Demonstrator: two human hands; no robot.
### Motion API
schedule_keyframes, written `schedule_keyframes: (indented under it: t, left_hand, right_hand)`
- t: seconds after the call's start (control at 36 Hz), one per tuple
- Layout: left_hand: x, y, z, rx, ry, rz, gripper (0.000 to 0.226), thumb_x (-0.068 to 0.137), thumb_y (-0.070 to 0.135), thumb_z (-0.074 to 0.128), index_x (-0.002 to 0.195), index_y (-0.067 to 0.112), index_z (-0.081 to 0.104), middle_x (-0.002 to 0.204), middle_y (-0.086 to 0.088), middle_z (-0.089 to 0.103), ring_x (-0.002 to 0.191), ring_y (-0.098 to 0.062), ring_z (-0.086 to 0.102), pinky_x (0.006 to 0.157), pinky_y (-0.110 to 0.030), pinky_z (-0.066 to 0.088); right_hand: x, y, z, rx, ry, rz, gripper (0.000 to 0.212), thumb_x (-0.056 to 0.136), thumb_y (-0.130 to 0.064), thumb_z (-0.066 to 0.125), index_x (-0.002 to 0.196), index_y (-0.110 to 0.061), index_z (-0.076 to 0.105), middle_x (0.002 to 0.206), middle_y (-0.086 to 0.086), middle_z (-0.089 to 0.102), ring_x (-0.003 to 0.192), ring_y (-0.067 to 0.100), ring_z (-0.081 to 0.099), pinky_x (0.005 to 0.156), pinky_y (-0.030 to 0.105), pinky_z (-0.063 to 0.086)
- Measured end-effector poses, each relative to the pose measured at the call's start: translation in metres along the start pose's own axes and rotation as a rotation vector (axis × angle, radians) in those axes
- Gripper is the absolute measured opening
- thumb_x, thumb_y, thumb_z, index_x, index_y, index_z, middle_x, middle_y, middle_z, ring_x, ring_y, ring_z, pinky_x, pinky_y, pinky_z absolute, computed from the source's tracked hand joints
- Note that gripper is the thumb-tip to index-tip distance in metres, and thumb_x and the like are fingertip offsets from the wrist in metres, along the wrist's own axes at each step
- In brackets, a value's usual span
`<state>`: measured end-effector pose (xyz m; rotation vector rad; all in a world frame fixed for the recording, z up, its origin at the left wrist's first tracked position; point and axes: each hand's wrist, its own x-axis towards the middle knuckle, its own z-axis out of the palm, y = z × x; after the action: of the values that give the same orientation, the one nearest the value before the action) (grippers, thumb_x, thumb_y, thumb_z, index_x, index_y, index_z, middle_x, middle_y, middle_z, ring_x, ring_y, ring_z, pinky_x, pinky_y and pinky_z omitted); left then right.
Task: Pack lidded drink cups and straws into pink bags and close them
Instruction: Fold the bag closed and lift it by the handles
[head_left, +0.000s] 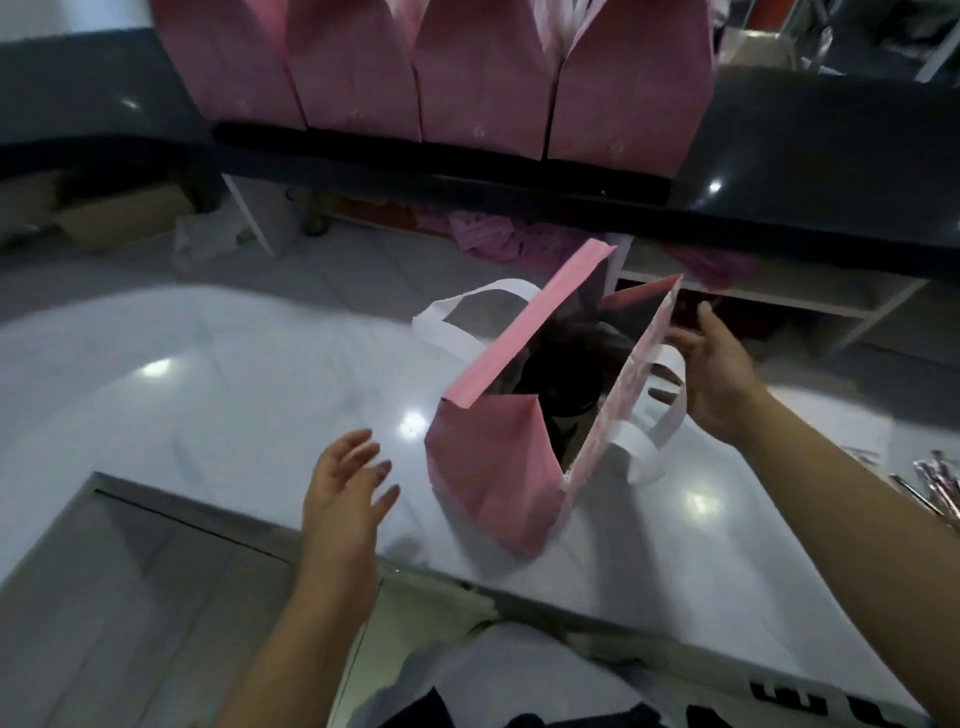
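On the white table (218, 374) stands an open pink bag (488, 457), something dark inside. Right hand (711, 374) touches its far side, fingers spread; left hand (343, 499) hovers beside it, open. Behind, four closed bags (431, 73) wait finished; this one needs closing.

Single view only, worn on the head; looks forward and steeply down over the white bench (208, 374); sits close above the open pink bag (488, 457), seen from over its mouth; takes in both forearms entering from the bottom edge, the left hand (343, 499) and right hand (722, 374) to either side; wide-angle, bending the dark counter (810, 156) across the top; reaches the row of pink bags (467, 73) at the far edge.
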<state>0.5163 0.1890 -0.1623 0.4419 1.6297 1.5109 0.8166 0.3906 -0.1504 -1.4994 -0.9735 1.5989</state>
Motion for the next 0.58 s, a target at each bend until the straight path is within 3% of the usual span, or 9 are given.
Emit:
schedule_keyframes:
  t: [0.08,0.19,0.25,0.31,0.39,0.44,0.53,0.58]
  left_hand:
    - [-0.019,-0.028,0.003,0.053,-0.127,-0.21,0.045,0.095,-0.008,0.053,0.121,0.029,0.059,0.132,-0.003,0.059,0.111,-0.019,0.064,0.091,-0.038,0.054]
    - [-0.048,-0.046,0.022,0.085,-0.29,-0.285,0.079,0.085,-0.022,0.05,0.146,0.029,0.043,0.145,0.006,0.053,0.129,-0.018,0.056,0.104,-0.046,0.05]
    - [-0.056,-0.05,0.029,0.026,-0.341,-0.259,0.09,0.083,-0.025,0.052,0.151,0.032,0.038,0.15,0.008,0.049,0.134,-0.019,0.053,0.107,-0.048,0.048]
    - [-0.061,-0.053,0.033,-0.012,-0.392,-0.216,0.091,0.082,-0.026,0.05,0.15,0.033,0.041,0.153,0.008,0.047,0.134,-0.017,0.053,0.102,-0.041,0.052]
    - [-0.066,-0.061,0.034,0.084,-0.489,-0.148,0.097,0.076,-0.018,0.058,0.148,0.045,0.042,0.157,0.011,0.04,0.139,-0.019,0.046,0.094,-0.033,0.055]
    - [-0.069,-0.067,0.036,0.173,-0.496,-0.122,0.101,0.069,-0.012,0.064,0.141,0.057,0.044,0.157,0.007,0.039,0.141,-0.023,0.042,0.088,-0.029,0.056]
    - [-0.07,-0.076,0.042,0.249,-0.544,-0.082,0.105,0.069,-0.008,0.074,0.14,0.061,0.04,0.158,0.009,0.036,0.141,-0.023,0.04,0.09,-0.034,0.057]
    - [-0.073,-0.078,0.051,0.271,-0.568,-0.029,0.105,0.068,0.008,0.087,0.146,0.056,0.036,0.158,0.014,0.036,0.142,-0.02,0.041,0.094,-0.038,0.056]
  right_hand:
    - [0.003,0.012,0.002,0.014,-0.081,0.037,0.07,0.095,-0.071,0.029,0.091,-0.026,0.082,0.115,0.011,0.074,0.098,0.026,0.072,0.093,0.047,0.051]
    - [-0.005,0.025,0.004,-0.006,-0.107,0.037,0.065,0.096,-0.07,0.032,0.093,-0.025,0.078,0.119,0.013,0.072,0.117,0.035,0.063,0.107,0.053,0.042]
    - [-0.011,0.032,0.0,-0.003,-0.113,0.008,0.059,0.096,-0.069,0.033,0.089,-0.032,0.079,0.12,0.011,0.071,0.12,0.034,0.06,0.108,0.054,0.041]
    - [-0.019,0.039,-0.008,-0.017,-0.124,-0.04,0.054,0.097,-0.068,0.034,0.091,-0.039,0.078,0.12,0.007,0.07,0.118,0.029,0.06,0.104,0.051,0.044]
    - [-0.028,0.055,-0.027,-0.067,-0.108,-0.098,0.058,0.097,-0.068,0.03,0.109,-0.032,0.073,0.122,0.008,0.069,0.115,0.031,0.06,0.102,0.049,0.045]
    - [-0.038,0.064,-0.043,-0.084,-0.1,-0.125,0.059,0.095,-0.069,0.03,0.111,-0.032,0.072,0.118,0.003,0.07,0.114,0.031,0.06,0.103,0.05,0.045]
    - [-0.052,0.076,-0.066,-0.09,-0.087,-0.167,0.046,0.096,-0.066,0.031,0.099,-0.048,0.073,0.108,-0.011,0.074,0.109,0.023,0.063,0.104,0.051,0.044]
    - [-0.058,0.082,-0.078,-0.113,-0.105,-0.195,0.039,0.101,-0.061,0.028,0.102,-0.061,0.067,0.113,-0.025,0.07,0.115,0.013,0.06,0.108,0.051,0.041]
